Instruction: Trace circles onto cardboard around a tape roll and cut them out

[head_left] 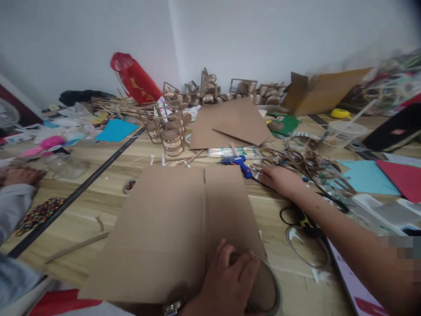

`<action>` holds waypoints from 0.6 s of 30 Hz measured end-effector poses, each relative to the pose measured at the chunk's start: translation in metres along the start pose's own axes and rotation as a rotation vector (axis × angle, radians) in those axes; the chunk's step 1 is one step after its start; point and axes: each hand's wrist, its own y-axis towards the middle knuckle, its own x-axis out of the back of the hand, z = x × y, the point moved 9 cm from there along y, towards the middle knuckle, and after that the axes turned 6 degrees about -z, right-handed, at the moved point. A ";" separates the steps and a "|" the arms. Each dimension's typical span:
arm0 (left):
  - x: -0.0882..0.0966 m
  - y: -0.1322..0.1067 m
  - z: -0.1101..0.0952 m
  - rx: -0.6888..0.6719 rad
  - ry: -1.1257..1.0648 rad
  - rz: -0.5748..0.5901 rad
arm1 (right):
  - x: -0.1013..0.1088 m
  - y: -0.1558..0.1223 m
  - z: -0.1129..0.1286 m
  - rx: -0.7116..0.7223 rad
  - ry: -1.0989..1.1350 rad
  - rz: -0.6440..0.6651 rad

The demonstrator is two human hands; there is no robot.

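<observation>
A folded sheet of brown cardboard [164, 237] lies in front of me, with a crease running down its right part. My left hand [230, 276] is at its near right edge, fingers curled over a round brown piece with a pale rim [278, 289], partly hidden by the hand. Farther forward, my right hand [279, 181] reaches to the table beside a blue glue gun [241, 164]. Its fingers are closed at the gun's dark cable and a small metal tool; what they grip is too small to make out.
Coiled brown strips [302, 160], black-handled scissors [305, 224] and a plastic cup [344, 134] stand or lie on the right. Small lantern-like stick baskets [173, 140] and more cardboard [226, 123] are behind. Another person's hand [21, 175] rests at the left, near a glass jar [67, 164].
</observation>
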 end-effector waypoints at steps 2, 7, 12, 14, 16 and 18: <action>-0.003 -0.001 0.003 -0.020 0.027 -0.061 | -0.011 0.020 0.000 0.028 -0.060 0.036; -0.007 -0.001 0.005 -0.039 0.044 -0.105 | -0.024 0.041 0.006 0.094 -0.189 0.072; -0.007 0.000 0.006 -0.029 0.018 -0.101 | -0.021 0.042 0.008 0.131 -0.249 0.109; -0.007 0.000 0.006 -0.030 0.014 -0.098 | -0.018 0.041 0.005 0.126 -0.247 0.124; -0.006 -0.001 0.007 -0.027 0.017 -0.108 | -0.012 0.038 -0.003 0.103 -0.229 0.124; -0.004 -0.001 0.006 -0.023 0.017 -0.118 | -0.002 0.036 -0.015 0.052 -0.183 0.095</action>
